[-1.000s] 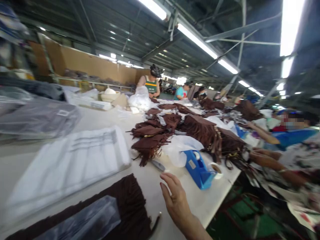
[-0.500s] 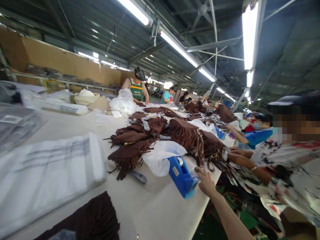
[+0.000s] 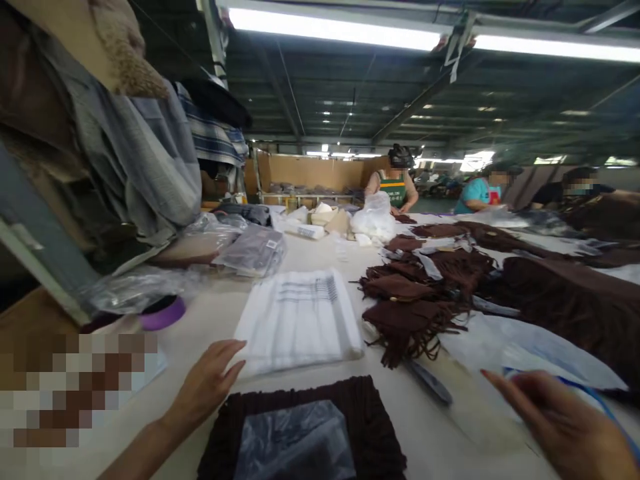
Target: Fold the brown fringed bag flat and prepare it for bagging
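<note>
A dark brown fringed bag (image 3: 373, 427) lies at the near edge, with a clear plastic piece (image 3: 295, 433) on it. My left hand (image 3: 213, 373) hovers at its upper left, beside a stack of white plastic bags (image 3: 300, 320), fingers apart and nothing in them. On the right, my right hand (image 3: 560, 413) is blurred by motion, near the blue tape dispenser, which is mostly hidden behind it. Its fingers are bent, and whether they hold anything is unclear. Brown fringed pieces (image 3: 415, 313) are heaped beyond, with a grey-handled tool (image 3: 431, 382) in front of them.
Packed bags (image 3: 253, 250) and a purple tape roll (image 3: 164, 313) are at the left, below hanging clothes (image 3: 145, 133). A crumpled white plastic bag (image 3: 374, 217) stands farther back. Several people work across the long table (image 3: 200, 333).
The view has swung left. My left hand has come into view by the brown bag; my right hand, earlier at the blue dispenser's front end, is now nearer the camera.
</note>
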A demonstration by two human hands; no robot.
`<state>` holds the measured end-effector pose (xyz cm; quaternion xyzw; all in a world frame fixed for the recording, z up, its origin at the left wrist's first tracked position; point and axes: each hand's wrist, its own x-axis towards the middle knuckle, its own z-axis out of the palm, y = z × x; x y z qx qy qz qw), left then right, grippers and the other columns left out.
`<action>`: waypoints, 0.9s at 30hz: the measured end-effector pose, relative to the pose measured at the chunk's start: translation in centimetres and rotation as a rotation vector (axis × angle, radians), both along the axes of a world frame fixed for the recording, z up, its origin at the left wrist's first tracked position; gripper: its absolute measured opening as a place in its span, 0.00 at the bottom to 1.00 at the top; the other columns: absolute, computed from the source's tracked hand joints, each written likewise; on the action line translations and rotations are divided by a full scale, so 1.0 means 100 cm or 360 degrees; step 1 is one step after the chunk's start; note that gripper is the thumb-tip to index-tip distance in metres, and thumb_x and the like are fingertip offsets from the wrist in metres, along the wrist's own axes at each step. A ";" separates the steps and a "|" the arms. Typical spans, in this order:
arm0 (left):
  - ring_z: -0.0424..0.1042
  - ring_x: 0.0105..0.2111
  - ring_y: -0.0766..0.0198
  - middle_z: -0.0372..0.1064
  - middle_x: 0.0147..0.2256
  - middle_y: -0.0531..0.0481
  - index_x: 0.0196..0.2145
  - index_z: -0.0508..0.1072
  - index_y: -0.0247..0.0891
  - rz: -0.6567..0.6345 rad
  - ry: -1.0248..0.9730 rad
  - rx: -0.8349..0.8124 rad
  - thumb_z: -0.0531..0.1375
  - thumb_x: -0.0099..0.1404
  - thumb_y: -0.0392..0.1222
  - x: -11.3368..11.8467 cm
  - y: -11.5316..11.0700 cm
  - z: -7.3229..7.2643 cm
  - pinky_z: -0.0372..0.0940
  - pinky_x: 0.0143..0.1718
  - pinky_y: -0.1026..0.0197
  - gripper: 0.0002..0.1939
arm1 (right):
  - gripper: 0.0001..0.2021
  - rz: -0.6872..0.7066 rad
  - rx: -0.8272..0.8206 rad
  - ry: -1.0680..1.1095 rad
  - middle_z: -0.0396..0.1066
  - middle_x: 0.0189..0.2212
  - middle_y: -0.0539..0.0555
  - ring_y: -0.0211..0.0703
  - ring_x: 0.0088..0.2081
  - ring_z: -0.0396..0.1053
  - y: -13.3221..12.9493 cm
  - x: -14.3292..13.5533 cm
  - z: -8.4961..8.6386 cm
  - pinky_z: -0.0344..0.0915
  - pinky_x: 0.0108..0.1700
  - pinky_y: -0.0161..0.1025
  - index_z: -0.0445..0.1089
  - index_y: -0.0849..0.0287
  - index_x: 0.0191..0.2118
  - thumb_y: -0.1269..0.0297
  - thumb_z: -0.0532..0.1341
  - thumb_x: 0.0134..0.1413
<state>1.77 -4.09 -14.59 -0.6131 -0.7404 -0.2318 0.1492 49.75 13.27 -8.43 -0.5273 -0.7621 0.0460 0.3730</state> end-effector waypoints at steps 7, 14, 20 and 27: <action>0.64 0.53 0.50 0.66 0.52 0.41 0.54 0.65 0.37 -0.0157 0.0222 -0.0427 0.60 0.60 0.42 0.008 0.042 -0.009 0.64 0.51 0.49 0.24 | 0.09 0.1012 -0.0117 -0.0786 0.70 0.44 0.58 0.47 0.46 0.67 -0.003 -0.205 -0.022 0.62 0.45 0.41 0.67 0.58 0.43 0.67 0.55 0.57; 0.68 0.49 0.54 0.70 0.49 0.44 0.50 0.68 0.40 -0.0145 0.0264 -0.0475 0.57 0.64 0.41 -0.006 0.048 -0.023 0.65 0.46 0.51 0.16 | 0.07 0.1297 -0.0249 -0.0967 0.72 0.41 0.57 0.47 0.44 0.68 0.019 -0.249 -0.050 0.61 0.46 0.40 0.69 0.58 0.39 0.69 0.57 0.53; 0.71 0.39 0.58 0.73 0.40 0.46 0.38 0.72 0.38 -0.0222 0.0252 -0.0510 0.52 0.67 0.41 -0.007 0.059 -0.014 0.63 0.40 0.56 0.09 | 0.07 0.1422 -0.0417 -0.0849 0.74 0.40 0.52 0.41 0.44 0.70 0.027 -0.249 -0.050 0.60 0.46 0.34 0.71 0.55 0.32 0.70 0.56 0.54; 0.71 0.32 0.58 0.72 0.29 0.47 0.28 0.71 0.36 -0.0229 0.0158 -0.0607 0.49 0.69 0.42 -0.006 0.065 0.006 0.60 0.34 0.58 0.16 | 0.05 0.1102 -0.0729 -0.0546 0.76 0.32 0.49 0.39 0.37 0.71 0.038 -0.264 -0.054 0.61 0.39 0.33 0.73 0.55 0.27 0.70 0.60 0.47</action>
